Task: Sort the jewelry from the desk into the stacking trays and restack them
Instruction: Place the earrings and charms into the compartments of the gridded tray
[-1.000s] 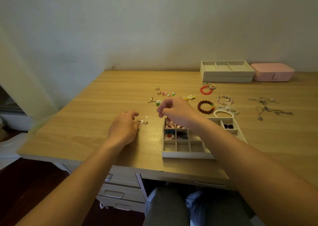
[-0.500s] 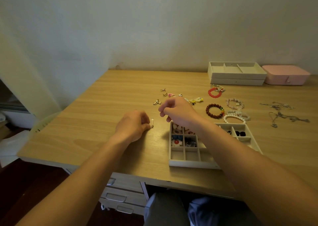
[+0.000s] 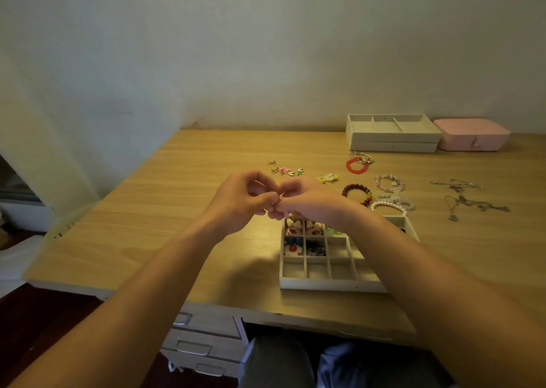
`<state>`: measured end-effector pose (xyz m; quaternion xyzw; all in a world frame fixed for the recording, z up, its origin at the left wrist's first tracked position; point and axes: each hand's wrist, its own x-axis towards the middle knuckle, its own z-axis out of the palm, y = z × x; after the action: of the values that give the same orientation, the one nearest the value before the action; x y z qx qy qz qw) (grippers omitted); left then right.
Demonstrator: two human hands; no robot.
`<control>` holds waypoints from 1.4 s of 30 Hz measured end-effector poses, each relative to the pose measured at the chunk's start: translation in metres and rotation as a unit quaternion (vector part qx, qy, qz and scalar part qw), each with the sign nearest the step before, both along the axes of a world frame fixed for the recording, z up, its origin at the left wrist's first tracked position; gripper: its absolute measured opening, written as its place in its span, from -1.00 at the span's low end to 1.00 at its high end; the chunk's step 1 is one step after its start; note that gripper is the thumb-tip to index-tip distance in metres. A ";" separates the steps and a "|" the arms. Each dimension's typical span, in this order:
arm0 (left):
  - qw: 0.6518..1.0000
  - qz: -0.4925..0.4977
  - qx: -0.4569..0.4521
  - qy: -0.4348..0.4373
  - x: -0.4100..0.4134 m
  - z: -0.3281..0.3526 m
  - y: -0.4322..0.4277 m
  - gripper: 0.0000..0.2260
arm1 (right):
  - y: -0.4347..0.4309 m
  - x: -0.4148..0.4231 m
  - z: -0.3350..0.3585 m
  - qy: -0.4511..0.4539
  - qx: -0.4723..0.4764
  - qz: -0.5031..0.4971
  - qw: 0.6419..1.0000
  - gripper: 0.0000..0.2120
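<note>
The desk (image 3: pixel 206 157) is light brown wood with thin darker lines. The near tray (image 3: pixel 325 284) is creamy white, and so are the stacked trays (image 3: pixel 393 143). The box (image 3: pixel 472 139) is pink. There is a red bracelet (image 3: pixel 356 166), a dark brown bracelet (image 3: pixel 353 190) with a few green, yellow and red beads, and a white bracelet (image 3: pixel 387 206). The necklaces (image 3: pixel 466 200) are silver grey. The flower (image 3: pixel 292 249) in the near tray is white with a red middle. The tiny earring (image 3: pixel 281 194) looks pale.
</note>
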<state>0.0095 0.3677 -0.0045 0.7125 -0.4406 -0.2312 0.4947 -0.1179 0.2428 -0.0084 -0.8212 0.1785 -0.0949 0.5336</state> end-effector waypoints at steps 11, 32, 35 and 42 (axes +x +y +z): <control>0.999 0.029 -0.019 0.025 -0.025 0.010 -0.009 -0.81 | -0.013 -0.051 0.016 0.016 0.018 -0.024 0.999 -0.89; 0.996 0.054 -0.066 0.007 -0.069 0.001 -0.031 -0.87 | -0.036 -0.105 0.001 0.096 -0.035 -0.076 0.992 -0.89; 0.995 0.066 -0.077 -0.012 -0.073 -0.007 -0.034 -0.85 | -0.035 -0.106 -0.001 0.096 -0.052 -0.089 0.990 -0.87; 0.994 0.073 -0.073 -0.024 -0.077 -0.012 -0.037 -0.85 | -0.034 -0.112 -0.002 0.088 -0.035 -0.081 0.992 -0.91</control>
<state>-0.0676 0.3302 -0.0162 0.7101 -0.4152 -0.1444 0.5500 -0.2301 0.2090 -0.0107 -0.8274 0.2872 -0.0707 0.4775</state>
